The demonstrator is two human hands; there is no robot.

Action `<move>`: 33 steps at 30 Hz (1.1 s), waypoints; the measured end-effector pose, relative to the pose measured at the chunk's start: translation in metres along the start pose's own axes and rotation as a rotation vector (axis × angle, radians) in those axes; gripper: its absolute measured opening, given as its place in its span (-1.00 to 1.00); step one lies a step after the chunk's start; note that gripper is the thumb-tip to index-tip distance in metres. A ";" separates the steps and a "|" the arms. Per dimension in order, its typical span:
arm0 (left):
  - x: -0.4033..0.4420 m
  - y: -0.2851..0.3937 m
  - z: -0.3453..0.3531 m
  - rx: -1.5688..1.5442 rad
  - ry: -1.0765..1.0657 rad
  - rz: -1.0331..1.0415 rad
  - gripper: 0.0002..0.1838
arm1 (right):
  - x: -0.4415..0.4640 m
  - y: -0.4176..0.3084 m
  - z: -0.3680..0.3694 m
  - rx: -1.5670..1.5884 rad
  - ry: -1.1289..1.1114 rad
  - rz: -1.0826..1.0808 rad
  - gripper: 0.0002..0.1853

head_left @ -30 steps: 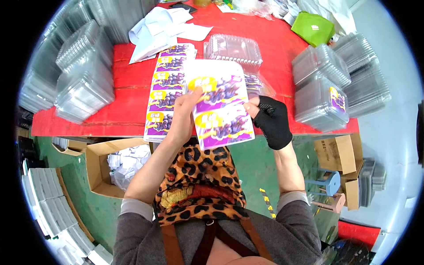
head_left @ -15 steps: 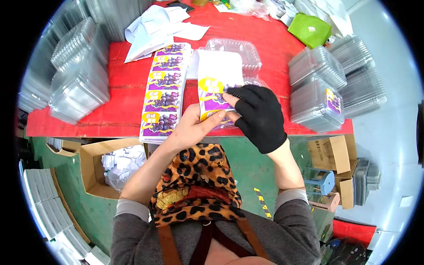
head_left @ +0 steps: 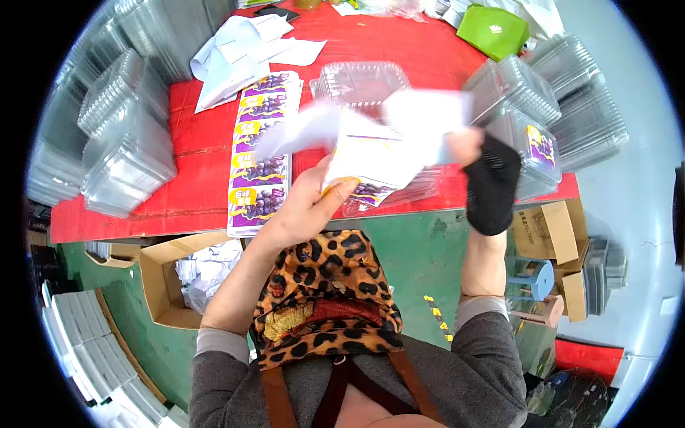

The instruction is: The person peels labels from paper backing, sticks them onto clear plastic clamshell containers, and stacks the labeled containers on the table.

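Note:
My bare left hand (head_left: pixel 308 203) pinches a sheet of grape labels (head_left: pixel 369 191) at its lower edge, thumb on top. The sheet is bent, and much of its white side shows. My right hand (head_left: pixel 489 178), in a black fingerless glove, is out to the right, its bare fingertips closed on white paper (head_left: pixel 428 118). Motion smears this paper, so I cannot tell whether it is joined to the sheet in my left hand. Left of my hands lies a stack of grape label strips (head_left: pixel 258 167). Behind them sits a clear plastic container (head_left: pixel 360 82), partly covered by the paper.
Stacks of clear containers stand on the red table (head_left: pixel 196 178) at left (head_left: pixel 128 153) and right (head_left: pixel 524 114). Crumpled white paper (head_left: pixel 239 53) and a green bag (head_left: pixel 492 31) lie toward the back. A cardboard box (head_left: pixel 160 296) of paper scraps is below the table edge.
My right hand has swung right and away from my left hand, drawing white paper with it. The label sheet has bent and turned. My left hand keeps its grip in nearly the same place.

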State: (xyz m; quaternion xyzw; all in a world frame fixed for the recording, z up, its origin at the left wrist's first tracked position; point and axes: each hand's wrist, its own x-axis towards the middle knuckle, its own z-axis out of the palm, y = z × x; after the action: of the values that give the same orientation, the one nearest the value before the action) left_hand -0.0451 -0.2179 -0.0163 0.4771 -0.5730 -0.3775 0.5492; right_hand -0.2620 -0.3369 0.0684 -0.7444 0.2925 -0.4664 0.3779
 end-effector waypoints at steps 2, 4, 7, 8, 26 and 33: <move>-0.004 -0.008 -0.004 -0.235 0.235 -0.311 -0.60 | -0.002 0.015 -0.032 0.119 0.324 -0.053 -0.79; 0.002 0.002 -0.005 -0.662 0.485 -0.484 -0.56 | -0.018 0.039 -0.057 0.208 0.248 -0.230 -0.73; 0.013 0.014 -0.018 -1.144 0.460 -0.389 -0.61 | -0.043 0.047 -0.060 0.238 -0.315 -0.426 -0.68; 0.017 0.011 -0.019 -1.358 0.382 -0.323 -0.59 | -0.049 0.046 -0.054 0.136 -0.356 -0.411 -0.72; 0.030 0.021 -0.016 -1.348 0.379 -0.325 -0.51 | -0.014 0.123 0.027 -0.537 -0.214 -0.735 -0.79; 0.032 0.024 -0.022 -1.354 0.351 -0.306 -0.51 | -0.013 0.135 0.025 -0.591 -0.312 -0.710 -0.70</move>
State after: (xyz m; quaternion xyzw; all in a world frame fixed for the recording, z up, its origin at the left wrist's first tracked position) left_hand -0.0251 -0.2402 0.0181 0.1601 -0.0428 -0.6406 0.7498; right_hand -0.2556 -0.3928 -0.0570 -0.9346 0.0803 -0.3465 0.0073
